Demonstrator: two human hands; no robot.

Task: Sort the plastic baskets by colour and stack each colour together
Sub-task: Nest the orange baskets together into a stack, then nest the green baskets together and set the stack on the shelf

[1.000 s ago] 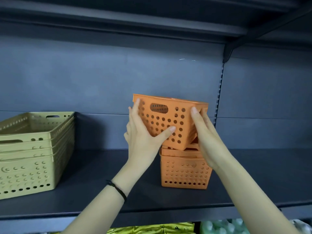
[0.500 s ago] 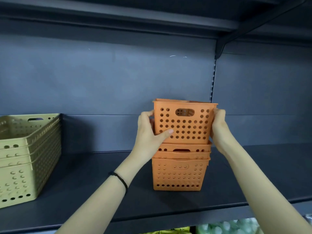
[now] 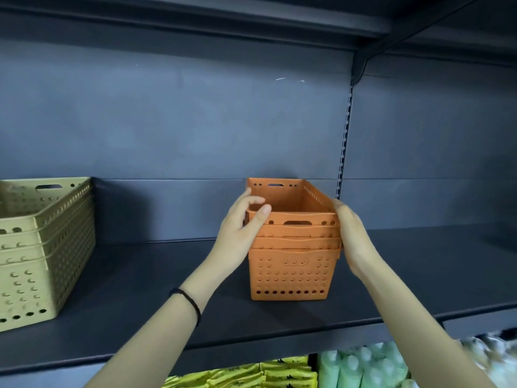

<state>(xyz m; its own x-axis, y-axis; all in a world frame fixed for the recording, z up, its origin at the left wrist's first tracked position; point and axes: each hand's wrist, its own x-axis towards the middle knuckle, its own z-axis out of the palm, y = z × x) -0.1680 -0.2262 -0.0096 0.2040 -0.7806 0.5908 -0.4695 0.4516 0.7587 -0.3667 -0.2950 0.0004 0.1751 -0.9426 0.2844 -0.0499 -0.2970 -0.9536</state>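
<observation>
The baskets [image 3: 292, 271] between my hands are orange, their walls dotted with rows of round holes. Off to my left the other stack [image 3: 42, 247] is olive green, with the same dotted pattern plus a fine grid of holes on its side. The shelf [image 3: 419, 275] and its back wall are dark blue-grey. A black band [image 3: 188, 302] circles my left wrist. Below, packets [image 3: 251, 375] are yellow-green and bottles [image 3: 361, 368] pale mint.
</observation>
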